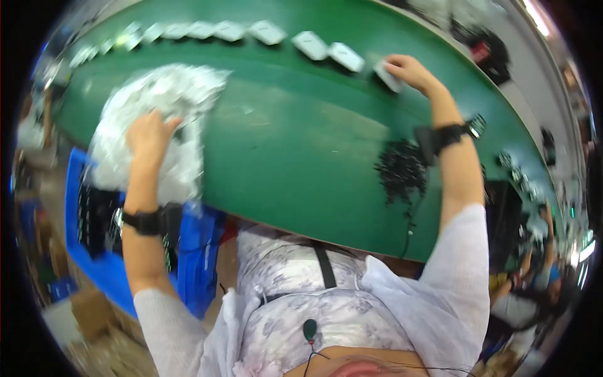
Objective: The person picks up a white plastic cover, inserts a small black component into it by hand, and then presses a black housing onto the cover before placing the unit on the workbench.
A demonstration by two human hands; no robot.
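Note:
At the far right of the green table, my right hand (408, 70) is closed on a white box (387, 78) with cut corners, gripping its upper right side. The box is slightly smeared by motion. Over at the left, my left hand (151, 135) rests on a heap of clear plastic bags (182, 88). Its thumb stands apart from the fingers, and no thing shows in its grasp. Several similar white boxes (268, 32) form a curved row along the table's far side, the nearest one (346, 57) just left of the held box.
A tangle of black cables (402, 171) lies on the green table (282, 151), below my right wrist. A blue crate (193, 264) with dark items stands at the table's left front. Other people (534, 301) are at the right rim. Cardboard (94, 311) lies at lower left.

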